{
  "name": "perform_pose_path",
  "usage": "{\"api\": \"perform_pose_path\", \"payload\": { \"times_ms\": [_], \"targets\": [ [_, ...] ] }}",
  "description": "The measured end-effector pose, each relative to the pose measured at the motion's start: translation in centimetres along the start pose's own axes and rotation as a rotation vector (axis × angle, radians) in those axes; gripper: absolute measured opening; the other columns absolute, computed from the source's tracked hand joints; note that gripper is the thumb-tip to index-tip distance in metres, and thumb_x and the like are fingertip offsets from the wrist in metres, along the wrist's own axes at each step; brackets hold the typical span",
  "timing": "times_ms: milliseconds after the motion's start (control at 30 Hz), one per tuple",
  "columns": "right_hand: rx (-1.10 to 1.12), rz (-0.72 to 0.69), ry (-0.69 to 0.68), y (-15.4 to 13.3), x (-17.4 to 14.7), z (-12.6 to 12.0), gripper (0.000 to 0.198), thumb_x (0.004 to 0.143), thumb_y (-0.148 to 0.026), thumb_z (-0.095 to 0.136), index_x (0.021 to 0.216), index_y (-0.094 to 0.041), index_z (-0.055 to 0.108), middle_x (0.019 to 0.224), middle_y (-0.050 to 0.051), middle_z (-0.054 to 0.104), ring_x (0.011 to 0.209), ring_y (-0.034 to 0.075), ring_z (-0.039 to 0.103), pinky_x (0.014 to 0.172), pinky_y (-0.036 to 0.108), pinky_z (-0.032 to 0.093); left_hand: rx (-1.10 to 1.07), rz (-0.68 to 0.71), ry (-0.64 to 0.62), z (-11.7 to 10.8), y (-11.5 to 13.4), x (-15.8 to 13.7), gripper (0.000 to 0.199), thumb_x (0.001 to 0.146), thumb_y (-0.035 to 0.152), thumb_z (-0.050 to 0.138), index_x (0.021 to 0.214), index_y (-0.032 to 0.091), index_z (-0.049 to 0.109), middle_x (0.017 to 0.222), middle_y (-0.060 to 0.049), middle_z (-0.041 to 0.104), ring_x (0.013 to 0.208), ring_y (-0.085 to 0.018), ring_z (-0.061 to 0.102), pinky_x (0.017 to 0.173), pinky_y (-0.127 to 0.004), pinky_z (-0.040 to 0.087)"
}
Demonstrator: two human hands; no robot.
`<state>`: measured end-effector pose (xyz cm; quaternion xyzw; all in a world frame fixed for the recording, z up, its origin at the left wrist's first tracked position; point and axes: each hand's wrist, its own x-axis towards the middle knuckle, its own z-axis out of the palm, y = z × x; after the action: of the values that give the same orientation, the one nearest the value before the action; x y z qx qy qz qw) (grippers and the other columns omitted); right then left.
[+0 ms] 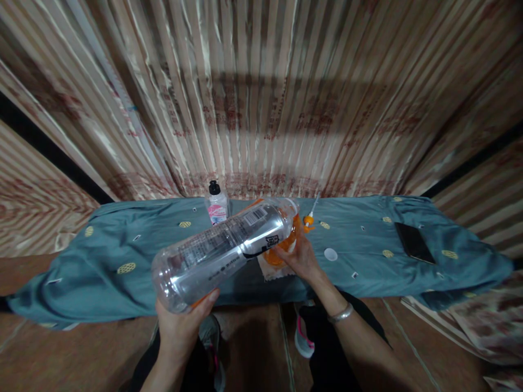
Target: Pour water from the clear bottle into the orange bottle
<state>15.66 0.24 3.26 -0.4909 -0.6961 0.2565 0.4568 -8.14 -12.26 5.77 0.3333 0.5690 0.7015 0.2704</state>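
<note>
My left hand (183, 321) is closed around the base of a large clear plastic bottle (229, 245) with dark print and a barcode. The bottle is tilted, its neck to the upper right and lower end toward me. My right hand (300, 253) is wrapped round a see-through orange bottle (275, 257) at the neck end of the large one. The large bottle covers part of the orange one, so I cannot tell whether their mouths touch. Just beyond my right fingers lies an orange pump head (308, 220) with a thin pale tube.
A small clear bottle (217, 209) with a black cap and pink label stands behind the large bottle. A white round cap (330, 254) and a dark phone (414, 242) lie on the green cloth (363, 228) to the right. Behind the narrow table hangs a striped curtain (261, 109).
</note>
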Motion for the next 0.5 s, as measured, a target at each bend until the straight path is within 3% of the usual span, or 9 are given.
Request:
{"api": "perform_pose_path", "payload": {
  "times_ms": [167,500],
  "targets": [
    [0.013,0.023,-0.023,-0.67,0.06,-0.22,0.095,0.073,-0.042,0.076,0.151,-0.018,0.027,0.136,0.016,0.061,0.120,0.033,0.063,0.105,0.052,0.048,0.064,0.041,-0.006,-0.05,0.12,0.07,0.069,0.045,0.040,0.092,0.105,0.024,0.061,0.104,-0.007,0.061,0.101,-0.030,0.059,0.105,-0.058,0.041],
    [-0.008,-0.001,-0.003,-0.07,-0.01,0.01,0.099,0.073,-0.040,0.076,0.154,-0.017,0.022,0.140,0.018,0.058,0.126,0.034,0.059,0.105,0.054,0.048,0.066,0.015,0.008,0.17,0.30,0.14,0.065,0.042,0.042,0.092,0.096,0.023,0.061,0.093,-0.004,0.062,0.093,-0.028,0.060,0.101,-0.055,0.044]
  ]
}}
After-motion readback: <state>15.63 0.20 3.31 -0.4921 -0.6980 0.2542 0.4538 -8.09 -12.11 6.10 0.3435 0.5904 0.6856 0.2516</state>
